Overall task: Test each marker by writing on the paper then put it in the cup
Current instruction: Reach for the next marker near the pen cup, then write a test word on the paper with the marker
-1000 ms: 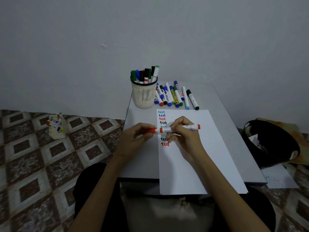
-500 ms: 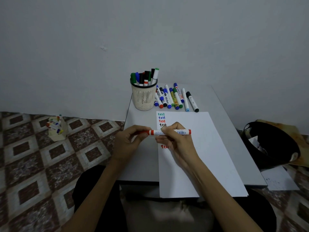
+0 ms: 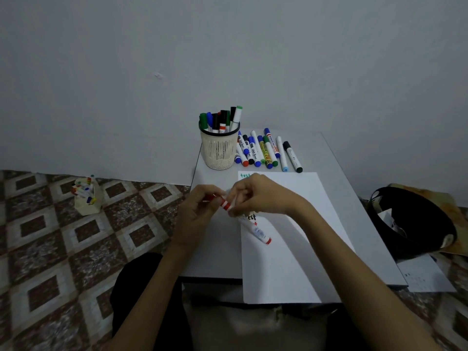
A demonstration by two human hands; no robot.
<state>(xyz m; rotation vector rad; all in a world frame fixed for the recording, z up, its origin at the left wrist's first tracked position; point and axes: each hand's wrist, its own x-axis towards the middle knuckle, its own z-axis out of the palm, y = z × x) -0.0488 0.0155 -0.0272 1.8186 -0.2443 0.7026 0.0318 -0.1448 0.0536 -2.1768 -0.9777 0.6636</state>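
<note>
Both the left hand point(image 3: 200, 214) and right hand point(image 3: 255, 196) grip the red marker point(image 3: 253, 228), hiding most writing.

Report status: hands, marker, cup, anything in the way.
Both hands, left and right, on the red marker above the paper. Cup upright, partly filled. Path to it clear.

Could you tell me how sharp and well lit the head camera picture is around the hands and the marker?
Head view: dim, even light with no glare; the left hand, right hand and red marker are motion-smeared, while the cup and the paper stay fairly crisp; the wide lens bends the table edge and blurs the corners.
</note>
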